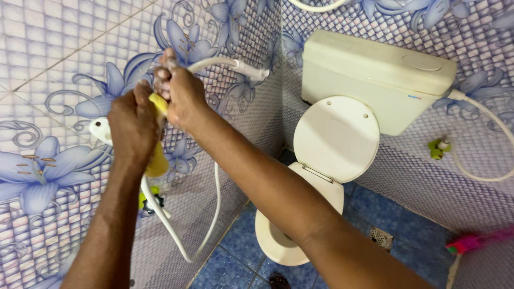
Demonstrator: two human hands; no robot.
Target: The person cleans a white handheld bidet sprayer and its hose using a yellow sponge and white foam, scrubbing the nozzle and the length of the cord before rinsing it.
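Right hand [182, 93] steadies the white hose [214, 63] in a clenched grip while the left hand [134, 126], at seven o'clock, clasps a yellow sponge [157, 160] against it.

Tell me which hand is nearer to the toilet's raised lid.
The right hand. It grips the white spray hose up by the wall, on the side toward the toilet lid. The left hand, holding a yellow cloth, sits farther away from the lid.

Yellow cloth [157, 160] is hanging bunched against the tiled wall, wrapping a white hose [176, 238]. Hose is looping down below it.
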